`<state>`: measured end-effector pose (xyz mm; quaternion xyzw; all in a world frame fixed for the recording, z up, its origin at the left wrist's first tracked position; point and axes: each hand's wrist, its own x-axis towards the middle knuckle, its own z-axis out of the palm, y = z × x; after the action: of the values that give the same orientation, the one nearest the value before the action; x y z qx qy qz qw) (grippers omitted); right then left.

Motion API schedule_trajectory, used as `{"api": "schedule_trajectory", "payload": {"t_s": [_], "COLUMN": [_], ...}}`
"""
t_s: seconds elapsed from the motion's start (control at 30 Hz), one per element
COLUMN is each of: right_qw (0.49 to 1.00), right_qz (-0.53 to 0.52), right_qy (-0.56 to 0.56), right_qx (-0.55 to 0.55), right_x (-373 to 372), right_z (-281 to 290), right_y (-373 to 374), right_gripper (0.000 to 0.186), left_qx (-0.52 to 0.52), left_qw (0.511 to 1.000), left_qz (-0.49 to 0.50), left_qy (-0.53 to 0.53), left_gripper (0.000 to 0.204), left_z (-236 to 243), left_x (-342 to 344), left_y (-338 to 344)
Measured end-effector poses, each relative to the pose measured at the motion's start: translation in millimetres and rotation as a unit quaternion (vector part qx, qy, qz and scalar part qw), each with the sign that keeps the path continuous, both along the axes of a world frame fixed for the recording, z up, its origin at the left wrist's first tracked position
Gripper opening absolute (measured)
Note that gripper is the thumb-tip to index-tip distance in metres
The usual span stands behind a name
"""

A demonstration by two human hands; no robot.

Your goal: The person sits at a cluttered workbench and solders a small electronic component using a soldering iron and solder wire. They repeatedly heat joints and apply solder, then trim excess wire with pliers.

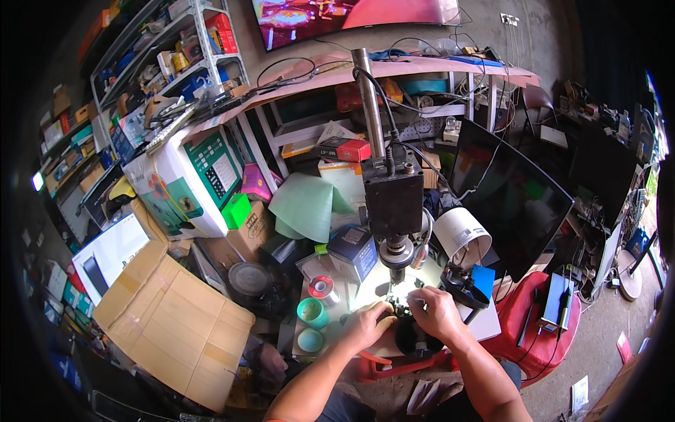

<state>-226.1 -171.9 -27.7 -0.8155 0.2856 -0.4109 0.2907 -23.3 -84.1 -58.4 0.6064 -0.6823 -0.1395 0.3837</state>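
Note:
Both hands meet over a small dark part (399, 307) in the bright light below a black microscope camera (394, 204) on a metal post (368, 105). My left hand (367, 326) is closed, thumb and fingers pressed together at the part's left side. From the right, my right hand (437, 314) is closed in a pinch above the same part. What either hand grips is too small and hidden to make out. Under my right hand is a black round base (411, 339). A spool of solder wire (323, 289) and a green tub (312, 313) stand left of my left hand.
An open cardboard box (176, 323) lies at the left. A blue box (353, 253) stands behind the spool. At the right are a white cylinder (461, 235), a large dark screen (510, 197) and a red stool (517, 320) bearing a blue device (556, 301). A pink-topped bench (394, 68) runs behind.

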Motion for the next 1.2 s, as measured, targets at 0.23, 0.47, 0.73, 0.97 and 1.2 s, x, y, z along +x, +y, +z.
{"api": "schedule_trajectory", "payload": {"t_s": [0.23, 0.47, 0.73, 0.97, 1.2], "right_qw": [0.998, 0.995, 0.992, 0.943, 0.84], "right_qz": [-0.036, 0.01, -0.046, 0.07, 0.199], "right_qy": [-0.03, -0.076, 0.083, -0.19, -0.336], "right_qx": [-0.037, -0.063, 0.079, 0.264, 0.376], "right_x": [-3, -20, -52, -65, -70], "right_z": [22, 53, 102, 71, 71], "right_y": [13, 27, 39, 16, 6], "right_gripper": [0.015, 0.018, 0.051, 0.025, 0.043], "left_qx": [0.004, 0.027, 0.02, 0.002, -0.005], "left_qw": [1.0, 0.999, 0.999, 1.0, 1.0], "left_qz": [0.008, 0.025, 0.024, 0.013, 0.014], "left_qy": [-0.004, -0.005, -0.004, 0.004, -0.019], "left_gripper": [0.023, 0.023, 0.024, 0.024, 0.025], "left_z": [-3, 3, -1, 0, -7], "left_x": [0, -2, 1, -2, 1], "left_y": [0, 0, 2, 0, -2]}}
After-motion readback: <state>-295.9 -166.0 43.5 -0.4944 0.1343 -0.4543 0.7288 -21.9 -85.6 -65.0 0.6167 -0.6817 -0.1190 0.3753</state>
